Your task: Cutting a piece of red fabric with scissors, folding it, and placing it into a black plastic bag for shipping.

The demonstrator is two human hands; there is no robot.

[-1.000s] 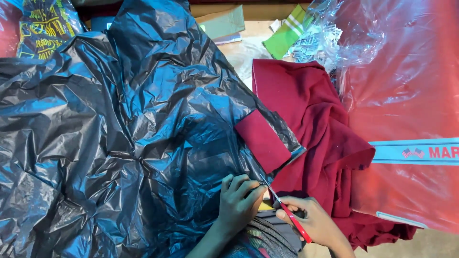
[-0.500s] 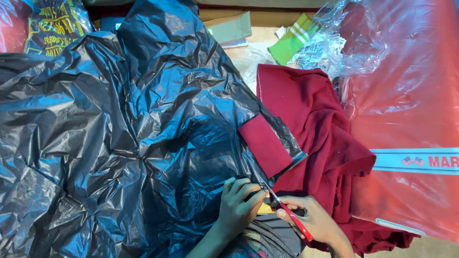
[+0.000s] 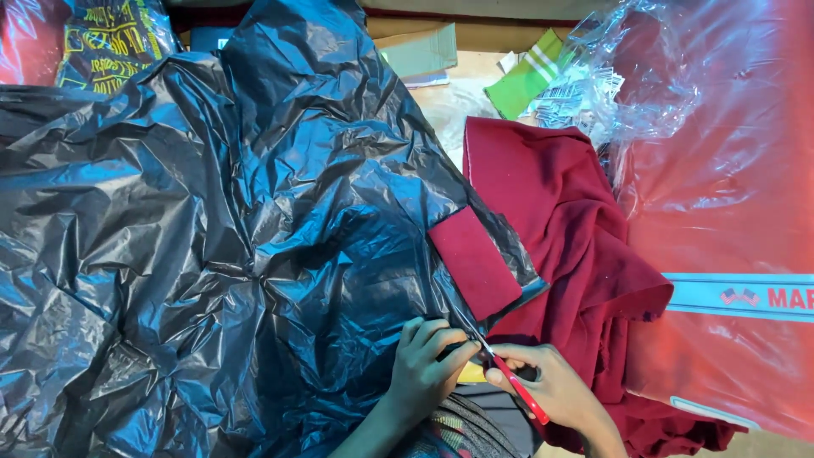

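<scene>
A large crinkled black plastic sheet (image 3: 212, 254) covers most of the surface. My left hand (image 3: 428, 360) pinches its lower edge. My right hand (image 3: 551, 390) grips red-handled scissors (image 3: 509, 382), whose blades point up-left at the plastic edge right beside my left fingers. A flat dark-red cloth rectangle (image 3: 475, 261) lies on the black sheet just above the scissors. A heap of dark-red fabric (image 3: 577, 246) sits to the right of it.
A red translucent plastic bag (image 3: 729, 195) with a pale printed band fills the right side. Clear crumpled plastic (image 3: 610, 93), a green striped piece (image 3: 526, 80) and a cardboard piece (image 3: 420, 53) lie at the top. A yellow-printed packet (image 3: 114, 47) is top left.
The view has drifted slightly, so everything sits a little lower in the frame. Both hands and the scissors stay at the same spot on the black plastic edge.
</scene>
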